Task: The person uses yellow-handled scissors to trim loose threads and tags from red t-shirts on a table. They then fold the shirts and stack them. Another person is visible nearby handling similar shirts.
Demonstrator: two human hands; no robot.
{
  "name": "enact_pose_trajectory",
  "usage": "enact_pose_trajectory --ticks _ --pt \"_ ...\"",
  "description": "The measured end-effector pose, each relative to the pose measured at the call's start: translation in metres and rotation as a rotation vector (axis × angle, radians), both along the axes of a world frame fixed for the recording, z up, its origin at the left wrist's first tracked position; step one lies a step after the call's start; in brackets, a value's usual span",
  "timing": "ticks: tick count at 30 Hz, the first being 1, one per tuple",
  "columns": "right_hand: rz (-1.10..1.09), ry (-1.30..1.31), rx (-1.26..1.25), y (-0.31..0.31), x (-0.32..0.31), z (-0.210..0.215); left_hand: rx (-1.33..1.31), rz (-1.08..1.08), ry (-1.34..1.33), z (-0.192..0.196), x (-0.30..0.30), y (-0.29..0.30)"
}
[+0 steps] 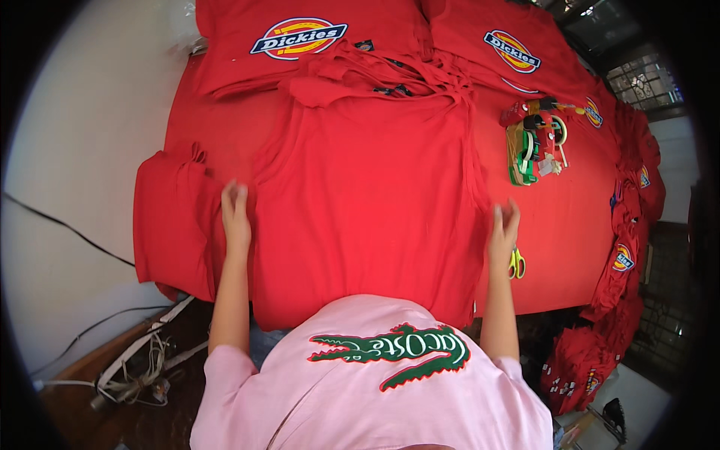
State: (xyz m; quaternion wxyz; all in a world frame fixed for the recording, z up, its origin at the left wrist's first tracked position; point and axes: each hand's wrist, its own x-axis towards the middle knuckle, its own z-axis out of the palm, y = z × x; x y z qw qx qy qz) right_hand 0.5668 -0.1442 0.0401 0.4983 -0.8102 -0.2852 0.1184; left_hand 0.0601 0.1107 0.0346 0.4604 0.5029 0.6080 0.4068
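A red sleeveless shirt (367,180) lies spread in front of me, its neckline away from me and its lower edge against my body. More red cloth is bunched just beyond its neckline. Beside its left edge is my left hand (235,214), raised with the fingers stretched out and slightly apart, holding nothing. At the opposite edge, my right hand (504,231) is also open, its fingers pointing away from me. Whether either hand touches the cloth I cannot tell. Yellow-green scissors (517,264) lie right by my right wrist, partly hidden by it.
A folded red garment (169,229) sits at the left edge of the red-covered table (574,225). Green tape dispensers (525,159) stand at the right. Red shirts with round logos (300,37) lie at the back, others (577,367) pile up right. Cables (150,367) hang lower left.
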Motion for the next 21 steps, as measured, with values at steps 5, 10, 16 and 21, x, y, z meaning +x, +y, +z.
enact_pose_trajectory --ticks 5,10,16,21 --pt "-0.078 0.189 -0.325 -0.132 -0.091 -0.014 -0.118 0.062 0.263 -0.013 -0.053 -0.156" --pt "0.096 -0.088 -0.539 -0.126 -0.133 -0.007 -0.033 -0.066 0.687 -0.010 -0.023 -0.187" --pt "0.298 0.246 -0.065 -0.160 -0.107 0.032 0.134 -0.179 0.338 0.043 -0.025 -0.206" --pt "0.269 0.189 -0.113 -0.233 -0.124 0.047 0.093 -0.185 0.247 0.053 -0.057 -0.264"
